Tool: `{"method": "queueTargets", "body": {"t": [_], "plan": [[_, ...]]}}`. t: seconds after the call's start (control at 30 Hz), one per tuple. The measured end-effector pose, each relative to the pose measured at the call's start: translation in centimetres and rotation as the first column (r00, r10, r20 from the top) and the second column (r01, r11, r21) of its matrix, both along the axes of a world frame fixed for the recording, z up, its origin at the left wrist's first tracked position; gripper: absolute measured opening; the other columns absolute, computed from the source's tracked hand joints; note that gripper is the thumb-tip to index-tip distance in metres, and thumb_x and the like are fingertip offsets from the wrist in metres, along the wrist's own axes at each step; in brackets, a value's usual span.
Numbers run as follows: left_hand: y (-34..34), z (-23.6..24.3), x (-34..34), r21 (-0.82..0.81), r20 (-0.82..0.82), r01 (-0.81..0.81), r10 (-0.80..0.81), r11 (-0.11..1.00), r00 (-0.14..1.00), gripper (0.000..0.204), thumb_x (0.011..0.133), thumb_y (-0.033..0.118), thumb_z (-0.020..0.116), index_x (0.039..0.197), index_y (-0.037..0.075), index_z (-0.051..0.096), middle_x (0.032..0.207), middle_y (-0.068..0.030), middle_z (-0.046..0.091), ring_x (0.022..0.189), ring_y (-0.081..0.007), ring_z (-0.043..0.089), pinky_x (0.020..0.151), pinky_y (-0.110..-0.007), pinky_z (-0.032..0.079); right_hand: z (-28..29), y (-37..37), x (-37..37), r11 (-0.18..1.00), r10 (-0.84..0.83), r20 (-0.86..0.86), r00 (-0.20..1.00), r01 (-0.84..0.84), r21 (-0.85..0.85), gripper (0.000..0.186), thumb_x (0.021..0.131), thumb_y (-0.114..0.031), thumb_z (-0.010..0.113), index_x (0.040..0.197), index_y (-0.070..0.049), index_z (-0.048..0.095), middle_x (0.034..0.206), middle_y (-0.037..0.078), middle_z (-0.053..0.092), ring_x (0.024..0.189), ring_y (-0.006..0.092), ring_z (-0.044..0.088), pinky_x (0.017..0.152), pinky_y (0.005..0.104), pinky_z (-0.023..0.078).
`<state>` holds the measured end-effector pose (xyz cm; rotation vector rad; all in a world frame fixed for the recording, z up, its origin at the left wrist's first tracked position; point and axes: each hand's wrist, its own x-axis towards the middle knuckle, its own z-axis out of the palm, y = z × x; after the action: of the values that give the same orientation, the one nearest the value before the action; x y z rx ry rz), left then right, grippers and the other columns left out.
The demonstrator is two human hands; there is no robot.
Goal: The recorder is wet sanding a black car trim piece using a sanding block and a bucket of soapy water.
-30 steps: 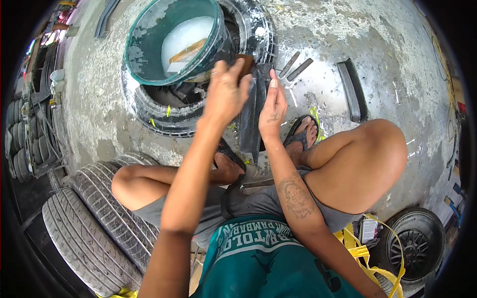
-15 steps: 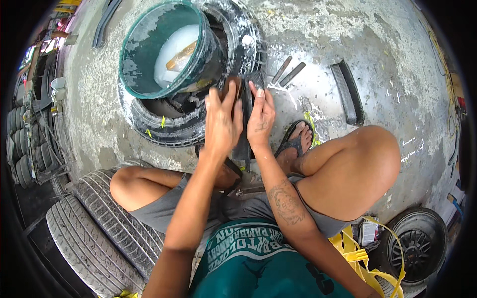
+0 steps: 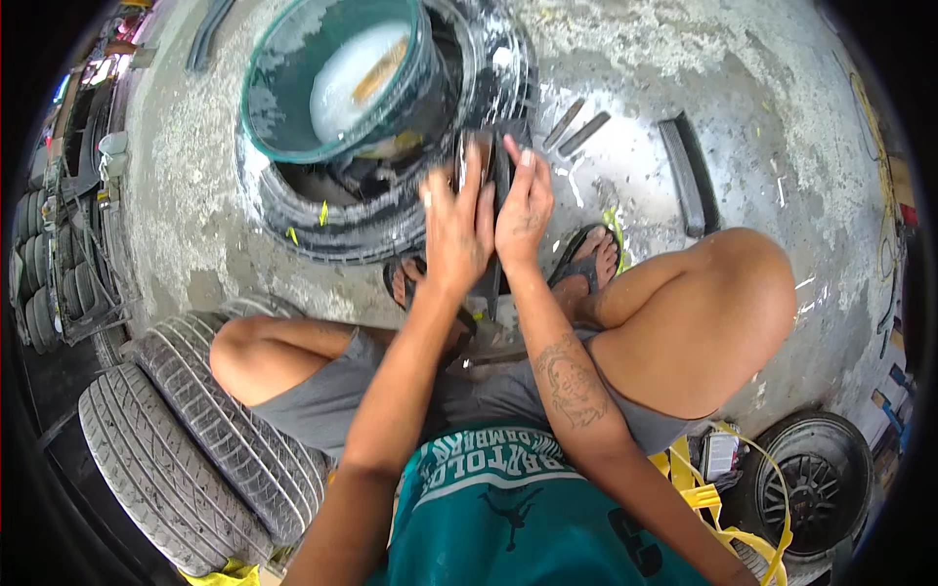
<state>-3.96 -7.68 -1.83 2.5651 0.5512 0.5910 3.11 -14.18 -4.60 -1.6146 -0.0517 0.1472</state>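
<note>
My left hand is bent around a flat, dark brown piece, with its fingers stretched up along it. The piece is mostly hidden by those fingers. Beside it, my right hand grips a long black rubber strip that runs down between my wrists toward my lap. Both hands are close together, their fingertips near the edge of a tyre lying flat. A green bucket rests tilted on that tyre, holding whitish soapy water and a tan, flat object.
Two narrow dark bars lie on the wet concrete right of my hands, with a curved black rubber piece beyond. Worn tyres stand at my lower left. A wheel and yellow straps are at lower right.
My hands have shifted slightly up and to the right, the brown piece and rubber strip with them. The whole view has also shifted a little.
</note>
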Motion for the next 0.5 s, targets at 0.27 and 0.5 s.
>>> {"method": "queueTargets", "body": {"t": [0.27,0.5], "plan": [[2.8,1.1,3.3,-0.043,0.044,0.024,-0.022,0.999,0.999,0.051,0.103,0.008,0.068,0.152,-0.001,0.061,0.118,-0.0309,0.055,0.104,-0.049,0.055,0.093,-0.055,0.048,0.7,-0.2,-0.9,0.998,0.008,0.025,1.0,-0.006,-0.062,0.047,0.119,-0.032,0.045,0.131,-0.002,0.079,0.133,0.023,0.071,0.122,0.0401,0.068,0.11,0.0432,0.049],[1.9,2.0,3.1,-0.01,0.038,0.086,-0.086,0.996,0.996,0.048,0.1,0.006,0.067,0.146,-0.007,0.062,0.12,-0.0348,0.055,0.103,-0.0508,0.056,0.091,-0.054,0.049,0.6,-0.8,0.1,0.998,0.016,-0.015,1.0,-0.016,-0.054,0.051,0.12,-0.036,0.042,0.133,-0.002,0.079,0.139,0.024,0.07,0.132,0.0401,0.065,0.113,0.043,0.047]]}}
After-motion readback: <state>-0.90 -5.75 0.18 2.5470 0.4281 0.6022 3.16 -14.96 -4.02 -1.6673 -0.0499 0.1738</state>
